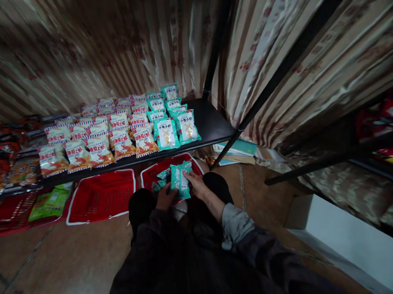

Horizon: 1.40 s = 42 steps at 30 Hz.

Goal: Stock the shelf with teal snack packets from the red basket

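Note:
Between my two hands is a teal snack bag, held upright over a red basket in front of my knees. My right hand grips the bag's right side, thumb towards me. My left hand has its fingers closed on the lower left edge of the same bag; its fingertips are partly hidden. More teal bags lie in the basket, just behind my left hand. On the black shelf above, matching teal bags stand in two rows at the right end.
Rows of red-and-white snack bags and dark orange packs fill the shelf leftward. Another red basket and one with a green pack sit below. A black metal post slants at right, near a white box.

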Tool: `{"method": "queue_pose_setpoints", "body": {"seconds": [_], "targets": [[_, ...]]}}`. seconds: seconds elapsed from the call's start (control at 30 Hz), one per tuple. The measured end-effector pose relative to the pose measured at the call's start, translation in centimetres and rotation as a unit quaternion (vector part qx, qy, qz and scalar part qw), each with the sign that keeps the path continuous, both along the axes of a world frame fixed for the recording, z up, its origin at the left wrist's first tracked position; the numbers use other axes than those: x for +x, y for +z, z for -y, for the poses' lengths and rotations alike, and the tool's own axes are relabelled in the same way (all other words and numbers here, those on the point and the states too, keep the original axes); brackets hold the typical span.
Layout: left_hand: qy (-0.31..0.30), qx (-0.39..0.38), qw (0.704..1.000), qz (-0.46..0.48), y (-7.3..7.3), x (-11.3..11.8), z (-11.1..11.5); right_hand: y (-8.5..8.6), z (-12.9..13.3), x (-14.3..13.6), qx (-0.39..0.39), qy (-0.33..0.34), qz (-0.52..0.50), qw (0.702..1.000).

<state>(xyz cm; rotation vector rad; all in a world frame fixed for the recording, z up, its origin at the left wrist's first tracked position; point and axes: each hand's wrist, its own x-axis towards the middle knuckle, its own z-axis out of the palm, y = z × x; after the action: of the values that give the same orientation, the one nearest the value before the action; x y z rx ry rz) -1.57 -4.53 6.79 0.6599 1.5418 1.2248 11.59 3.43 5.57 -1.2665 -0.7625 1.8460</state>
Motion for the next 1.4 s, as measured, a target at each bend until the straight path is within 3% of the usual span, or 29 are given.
{"method": "queue_pose_setpoints", "body": {"seconds": [0.1, 0.3, 0.5, 0.63, 0.77, 0.93, 1.1, 1.2, 1.3, 1.4], "targets": [[0.004, 0.005, 0.998, 0.056, 1.5, 0.3, 1.1, 1.1, 0.4, 0.2, -0.036, -0.024, -0.027, 0.999], [0.091, 0.027, 0.984, 0.149, 3.3, 0.9, 1.5, 3.5, 1.0, 0.1, -0.079, -0.132, -0.076, 0.985], [0.136, 0.025, 0.985, 0.104, 4.6, 1.9, 1.3, 4.9, 2.6, -0.4, -0.090, -0.172, -0.146, 0.970], [0.150, 0.045, 0.986, 0.050, 4.8, 1.6, 1.6, 5.2, 3.8, 0.1, -0.093, -0.162, -0.162, 0.969], [0.159, 0.065, 0.985, 0.011, 5.6, 0.1, 1.3, 5.3, 4.1, 1.5, -0.100, -0.094, -0.134, 0.981], [0.082, 0.131, 0.981, -0.116, 8.1, -1.9, 0.6, 5.6, 3.3, 2.7, -0.025, -0.022, -0.091, 0.995], [-0.064, 0.138, 0.947, -0.283, 10.6, -3.0, 0.2, 7.4, 2.1, 3.4, 0.180, -0.075, 0.000, 0.981], [-0.124, 0.123, 0.914, -0.367, 12.1, -2.7, 0.0, 9.2, 2.0, 3.7, 0.259, 0.034, 0.040, 0.965], [-0.152, 0.128, 0.905, -0.377, 13.4, -1.8, -0.5, 10.5, 2.4, 3.5, 0.276, 0.157, 0.028, 0.948], [-0.153, 0.156, 0.910, -0.351, 13.9, -0.8, -0.9, 10.5, 2.9, 2.9, 0.262, 0.181, 0.005, 0.948]]}}
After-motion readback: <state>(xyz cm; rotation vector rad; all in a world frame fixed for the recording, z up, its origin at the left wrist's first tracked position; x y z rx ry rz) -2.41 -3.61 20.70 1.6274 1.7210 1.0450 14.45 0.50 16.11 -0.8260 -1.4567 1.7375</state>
